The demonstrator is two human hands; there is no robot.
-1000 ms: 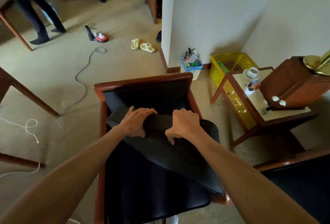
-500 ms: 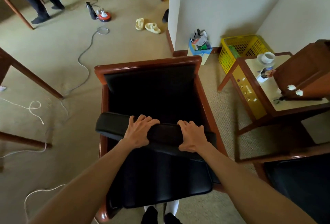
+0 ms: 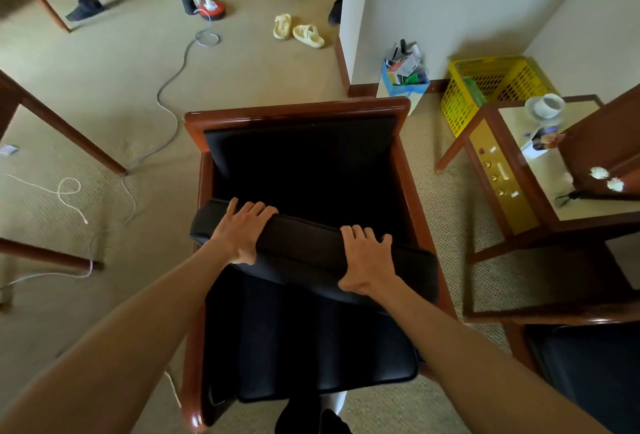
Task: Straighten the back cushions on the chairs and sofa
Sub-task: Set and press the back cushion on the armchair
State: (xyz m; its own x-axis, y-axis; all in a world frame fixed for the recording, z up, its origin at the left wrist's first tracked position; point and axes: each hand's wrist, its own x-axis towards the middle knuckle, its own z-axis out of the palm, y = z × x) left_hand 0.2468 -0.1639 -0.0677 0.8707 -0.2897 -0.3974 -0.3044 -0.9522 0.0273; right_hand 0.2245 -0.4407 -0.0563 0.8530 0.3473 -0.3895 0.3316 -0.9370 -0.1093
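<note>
The black back cushion [image 3: 304, 253] lay tilted across the wooden chair [image 3: 298, 109], above the seat. The left hand [image 3: 242, 232] and the right hand [image 3: 367, 260] both gripped its top edge, fingers curled over it. A side table [image 3: 485, 156] and a yellow basket [image 3: 498, 83] stood nearby.

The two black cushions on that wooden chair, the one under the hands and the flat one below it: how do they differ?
The back cushion is gripped along its top edge by the left hand and right hand and lies skewed across the chair; the seat cushion lies flat and untouched. The back cushion partly covers the seat cushion. Both are black and smooth.
</note>
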